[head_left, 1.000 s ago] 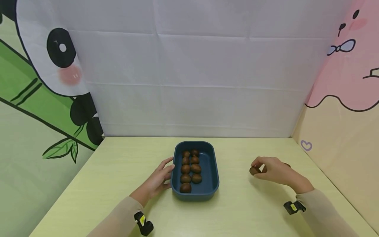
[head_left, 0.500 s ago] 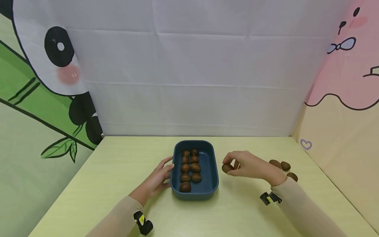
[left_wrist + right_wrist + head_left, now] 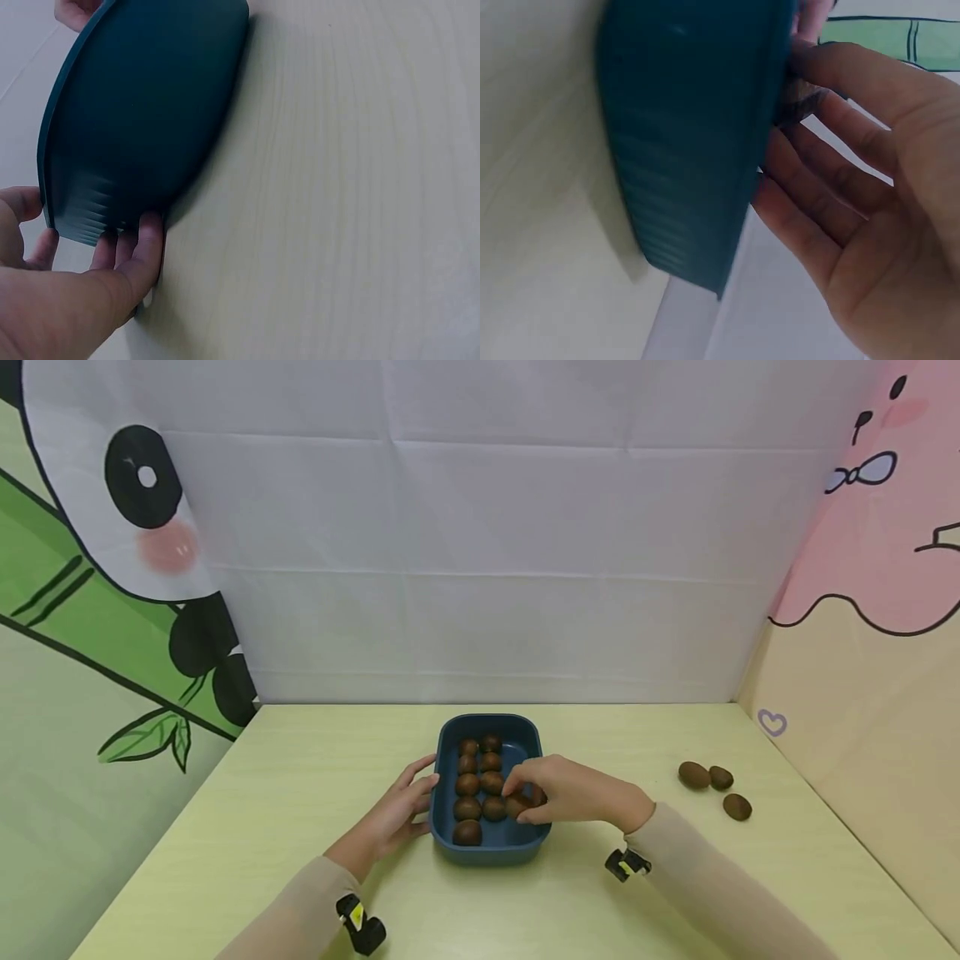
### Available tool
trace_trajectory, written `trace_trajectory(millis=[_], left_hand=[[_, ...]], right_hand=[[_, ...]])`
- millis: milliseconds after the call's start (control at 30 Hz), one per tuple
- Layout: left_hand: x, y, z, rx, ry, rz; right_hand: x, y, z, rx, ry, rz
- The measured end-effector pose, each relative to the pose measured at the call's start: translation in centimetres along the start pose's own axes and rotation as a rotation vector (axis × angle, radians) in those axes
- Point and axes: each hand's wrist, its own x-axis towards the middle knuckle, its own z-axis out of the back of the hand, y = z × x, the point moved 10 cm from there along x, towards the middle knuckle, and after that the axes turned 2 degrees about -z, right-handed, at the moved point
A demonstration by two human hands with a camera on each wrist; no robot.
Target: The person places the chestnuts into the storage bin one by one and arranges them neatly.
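A deep blue rectangular box point(image 3: 489, 857) stands on the table with brown chestnuts point(image 3: 467, 785) lined up in two columns along its left and middle. My left hand point(image 3: 390, 814) rests against the box's left side; in the left wrist view its fingers point(image 3: 150, 240) lie along the outer wall and near the rim. Over the right part of the box, my right hand point(image 3: 576, 792) pinches a chestnut point(image 3: 518, 804) between thumb and fingers, beside the second column. The right wrist view shows this chestnut point(image 3: 799, 105) just past the rim, partly hidden by the fingers.
Three loose chestnuts point(image 3: 693, 775) lie on the pale wooden table point(image 3: 300, 760) at the right. A white cloth backdrop point(image 3: 480, 568) rises behind the table, with printed cartoon panels at both sides. Each wrist wears a small black camera point(image 3: 628, 864).
My right hand has carried the pinched chestnut leftward from the right side of the table into the box, uncovering the three loose chestnuts. My left hand has stayed at the box's side.
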Motion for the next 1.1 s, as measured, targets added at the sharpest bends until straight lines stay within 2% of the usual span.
trace_trajectory(millis=[233, 433, 1100], left_hand=[[0.1, -0.1, 0.0, 0.0, 0.002, 0.0], [0.1, -0.1, 0.0, -0.002, 0.013, 0.002], [-0.1, -0.1, -0.1, -0.009, 0.014, -0.003]], right_hand=[[1.9, -0.3, -2.9, -0.003, 0.085, -0.036], [2.5, -0.4, -4.6, -0.028, 0.128, -0.055], [3.0, 0.2, -4.6, -0.086, 0.093, -0.045]])
